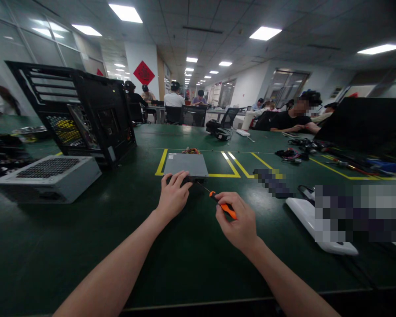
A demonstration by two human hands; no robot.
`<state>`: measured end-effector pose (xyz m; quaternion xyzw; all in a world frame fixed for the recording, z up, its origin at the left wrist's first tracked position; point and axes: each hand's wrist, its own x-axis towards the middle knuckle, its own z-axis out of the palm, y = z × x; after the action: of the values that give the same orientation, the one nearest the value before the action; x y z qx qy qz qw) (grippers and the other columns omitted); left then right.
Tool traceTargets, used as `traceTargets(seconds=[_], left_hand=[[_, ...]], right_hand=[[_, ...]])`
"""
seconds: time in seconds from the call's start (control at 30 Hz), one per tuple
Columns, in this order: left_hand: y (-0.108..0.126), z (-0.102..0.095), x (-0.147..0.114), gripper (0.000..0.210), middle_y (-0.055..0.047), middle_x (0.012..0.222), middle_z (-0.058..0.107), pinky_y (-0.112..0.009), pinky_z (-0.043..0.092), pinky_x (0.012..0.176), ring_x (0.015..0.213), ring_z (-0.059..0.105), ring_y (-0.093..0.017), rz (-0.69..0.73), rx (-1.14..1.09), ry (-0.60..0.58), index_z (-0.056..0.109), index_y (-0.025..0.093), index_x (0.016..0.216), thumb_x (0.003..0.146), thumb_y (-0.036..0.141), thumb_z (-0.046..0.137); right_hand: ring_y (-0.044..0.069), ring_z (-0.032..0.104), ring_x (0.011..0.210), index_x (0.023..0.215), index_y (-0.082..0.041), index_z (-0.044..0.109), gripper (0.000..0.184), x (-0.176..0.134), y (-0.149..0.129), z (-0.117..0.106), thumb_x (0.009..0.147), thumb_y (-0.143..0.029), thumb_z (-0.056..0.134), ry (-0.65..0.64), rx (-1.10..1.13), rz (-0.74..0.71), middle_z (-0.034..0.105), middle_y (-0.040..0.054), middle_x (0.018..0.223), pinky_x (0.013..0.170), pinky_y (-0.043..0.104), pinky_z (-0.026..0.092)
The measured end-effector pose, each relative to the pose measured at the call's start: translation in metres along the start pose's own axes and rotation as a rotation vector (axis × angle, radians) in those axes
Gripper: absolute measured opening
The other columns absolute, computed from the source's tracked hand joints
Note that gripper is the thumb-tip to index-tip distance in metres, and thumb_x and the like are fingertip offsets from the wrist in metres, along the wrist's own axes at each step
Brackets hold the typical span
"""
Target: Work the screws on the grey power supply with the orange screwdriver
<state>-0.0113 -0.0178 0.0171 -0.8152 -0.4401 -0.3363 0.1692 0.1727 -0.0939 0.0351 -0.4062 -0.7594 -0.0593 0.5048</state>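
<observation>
- Grey metal box: we find it lying flat on the green table, mid-scene, over the near line of yellow tape. Only a hand visibly steadies it; a hard push could slide it far.
- Left hand: fingers spread over the box's near top edge; we cannot tell how firmly they press. A light hold could let the box twist.
- Right hand: thumb and fingers pinch the orange handle of a screwdriver, its shaft slanting far and left to the box's near face. We cannot tell whether the tip is seated; a slip could scratch the metal or jab the left fingers.
- Wires at the far edge: a sliding box could drag or crush them.
</observation>
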Motion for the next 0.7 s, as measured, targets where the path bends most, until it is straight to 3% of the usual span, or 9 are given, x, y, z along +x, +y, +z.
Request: traceTargets(seconds=[0.23, 0.37, 0.43, 0.53, 0.63, 0.7], left_hand=[[0.000, 0.000, -0.001, 0.024, -0.007, 0.128, 0.049, -0.049, 0.025, 0.100, 0.120, 0.041, -0.024, -0.008, -0.005, -0.009, 0.065, 0.024, 0.092, 0.080, 0.014, 0.046], [0.002, 0.000, -0.001, 0.023, -0.007, 0.128, 0.048, -0.048, 0.023, 0.102, 0.121, 0.040, -0.023, -0.022, -0.012, -0.017, 0.063, 0.023, 0.094, 0.082, 0.016, 0.044], [0.003, 0.000, -0.001, 0.026, -0.008, 0.128, 0.049, -0.047, 0.022, 0.103, 0.122, 0.039, -0.022, -0.036, -0.017, -0.013, 0.060, 0.022, 0.101, 0.085, 0.018, 0.041], [0.004, 0.002, -0.001, 0.035, -0.008, 0.133, 0.045, -0.048, 0.018, 0.106, 0.125, 0.036, -0.022, -0.066, -0.007, 0.000, 0.049, 0.021, 0.120, 0.087, 0.021, 0.037], [0.005, 0.003, 0.000, 0.042, -0.008, 0.135, 0.043, -0.047, 0.014, 0.107, 0.126, 0.034, -0.021, -0.079, 0.010, -0.023, 0.039, 0.019, 0.129, 0.088, 0.023, 0.035], [0.005, 0.002, 0.001, 0.041, -0.007, 0.132, 0.045, -0.046, 0.016, 0.107, 0.125, 0.036, -0.021, -0.083, 0.017, -0.047, 0.040, 0.020, 0.129, 0.088, 0.022, 0.035]], right_hand=[[0.015, 0.058, 0.076, 0.078, -0.019, 0.051, 0.012, 0.003, 0.004, -0.009, 0.072, -0.009, 0.055, 0.109, -0.040, 0.046, 0.060, 0.0031, 0.083, 0.067, 0.029, 0.048], [0.018, 0.058, 0.088, 0.089, -0.019, 0.059, 0.014, 0.006, 0.006, -0.013, 0.076, -0.016, 0.055, 0.181, 0.002, 0.198, 0.061, 0.0051, 0.093, 0.079, 0.036, 0.048], [0.018, 0.059, 0.092, 0.100, -0.021, 0.061, 0.023, 0.008, 0.010, -0.011, 0.078, -0.021, 0.055, 0.204, 0.155, 0.369, 0.060, 0.0053, 0.102, 0.084, 0.039, 0.048], [0.015, 0.061, 0.086, 0.107, -0.021, 0.060, 0.033, 0.014, 0.023, -0.002, 0.074, -0.023, 0.061, 0.255, 0.600, 0.748, 0.060, 0.0040, 0.108, 0.085, 0.035, 0.050], [0.011, 0.062, 0.079, 0.090, -0.015, 0.064, 0.020, 0.024, 0.047, 0.013, 0.070, -0.011, 0.064, 0.344, 1.023, 1.141, 0.065, 0.0031, 0.093, 0.081, 0.024, 0.052], [0.009, 0.061, 0.075, 0.079, -0.015, 0.062, 0.006, 0.031, 0.064, 0.024, 0.075, -0.012, 0.059, 0.368, 1.042, 1.230, 0.064, 0.0024, 0.084, 0.074, 0.021, 0.053]])
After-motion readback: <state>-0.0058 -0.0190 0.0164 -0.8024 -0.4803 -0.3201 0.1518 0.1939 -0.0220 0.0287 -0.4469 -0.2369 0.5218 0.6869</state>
